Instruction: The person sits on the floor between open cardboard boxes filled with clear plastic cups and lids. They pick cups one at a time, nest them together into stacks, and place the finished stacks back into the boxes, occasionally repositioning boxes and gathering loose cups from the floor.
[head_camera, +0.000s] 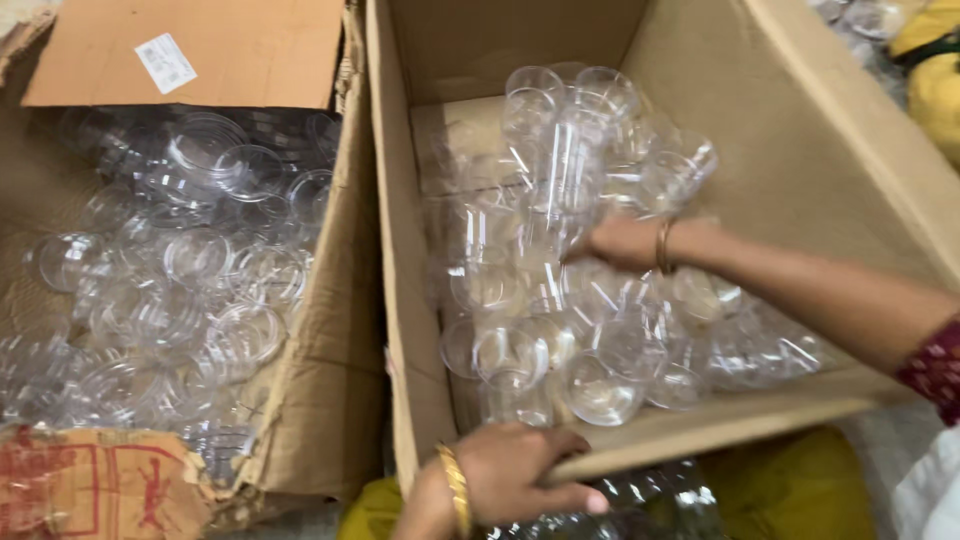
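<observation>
Reaching into the heap of clear cups (560, 300), right hand (622, 240) buried among them, fingers hidden, grip impossible to tell. Clamping the near wall of the cardboard box (800, 140), left hand (510, 472) pressed over its edge. Seemingly partway: cups lying loose, unstacked. Beyond the grip, sitting leftward, second carton (330, 380) holding clear lids (190, 280); yellow cloth (800, 490) showing beneath.

A heap of clear plastic cups (560, 270) fills the right-hand cardboard box (800, 130), lying tumbled at all angles, some nested in short stacks, some on their sides with open mouths showing. The box stands open, its near flap (700, 425) folded outward.
</observation>
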